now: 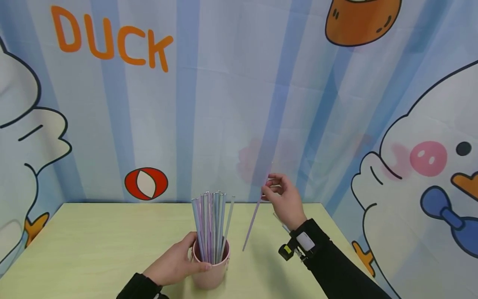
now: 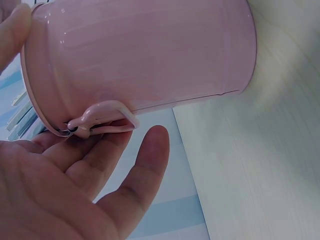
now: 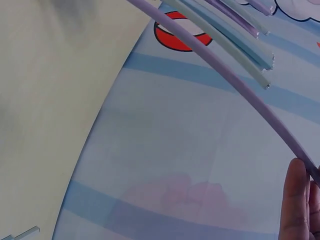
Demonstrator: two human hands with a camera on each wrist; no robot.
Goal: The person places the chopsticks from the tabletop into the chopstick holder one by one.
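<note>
A small pink bucket (image 1: 209, 277) stands upright on the table, filled with long thin straws (image 1: 213, 224) in purple, blue and pale green. My left hand (image 1: 179, 259) grips the bucket near its rim, thumb on the near side and fingers on the far side. Close up in the left wrist view, fingers lie beside the bucket's handle loop (image 2: 107, 117). To the right of the bucket, my right hand (image 1: 284, 199) pinches the upper part of a single purple straw (image 1: 252, 226), which slants down leftward above the table. In the right wrist view this straw (image 3: 235, 82) crosses diagonally, apart from the others.
Partly hidden behind the right wrist, pale straws (image 1: 285, 228) lie on the light wooden table (image 1: 93, 249). A striped blue curtain (image 1: 231, 104) with duck drawings hangs right behind the table's back edge and along its sides.
</note>
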